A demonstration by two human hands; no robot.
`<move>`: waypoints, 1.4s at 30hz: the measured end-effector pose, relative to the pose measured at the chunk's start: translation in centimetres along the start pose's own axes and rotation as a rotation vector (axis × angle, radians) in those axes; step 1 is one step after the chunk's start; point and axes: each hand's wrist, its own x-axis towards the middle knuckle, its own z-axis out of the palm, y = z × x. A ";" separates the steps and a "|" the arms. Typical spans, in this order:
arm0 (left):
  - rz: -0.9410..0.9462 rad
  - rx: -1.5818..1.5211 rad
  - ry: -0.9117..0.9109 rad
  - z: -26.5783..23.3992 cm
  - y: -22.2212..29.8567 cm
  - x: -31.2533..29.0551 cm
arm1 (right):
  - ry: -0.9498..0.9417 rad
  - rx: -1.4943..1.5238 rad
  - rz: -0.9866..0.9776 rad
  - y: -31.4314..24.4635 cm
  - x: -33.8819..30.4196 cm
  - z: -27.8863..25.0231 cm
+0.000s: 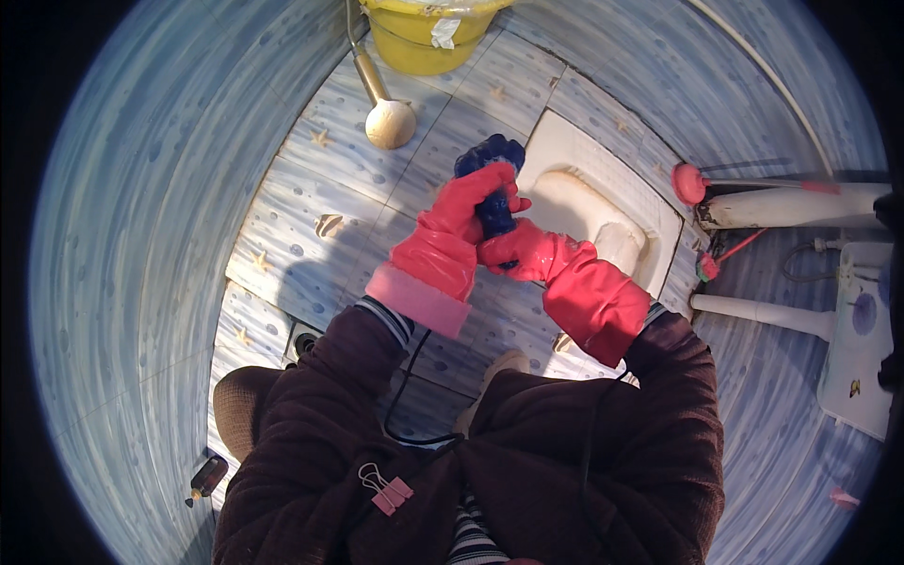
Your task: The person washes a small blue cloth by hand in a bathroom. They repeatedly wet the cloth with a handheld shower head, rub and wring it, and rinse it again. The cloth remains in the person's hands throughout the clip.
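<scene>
My left hand (476, 202) wears a long pink rubber glove and is wrapped round the upper part of a dark blue, wet-looking bundled cloth (496, 215). Its crumpled top bulges out beyond my fingers. Just below and to the right, my right hand (524, 252), in a matching glove, closes round the cloth's lower end, most of which is hidden. Both hands are held close together above the tiled floor, beside the left edge of a white squat toilet (607, 224).
A yellow bucket (424, 42) stands at the far wall, near a round cream-coloured head on a metal handle (390, 122). At right are a pink plunger (690, 184), a white pipe (782, 207) and a white cistern (857, 330). A floor drain (303, 341) lies at left.
</scene>
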 end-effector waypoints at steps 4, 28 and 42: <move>-0.093 0.015 -0.040 0.9 0.0 -0.7 | 0.077 0.421 -0.069 1.3 -1.7 2.5; -0.335 0.214 0.005 3.4 -5.4 -1.9 | 0.735 0.594 0.459 5.4 0.5 -7.3; -0.319 0.177 0.061 2.5 -4.4 -2.5 | 0.737 0.973 0.503 0.0 -1.7 -9.1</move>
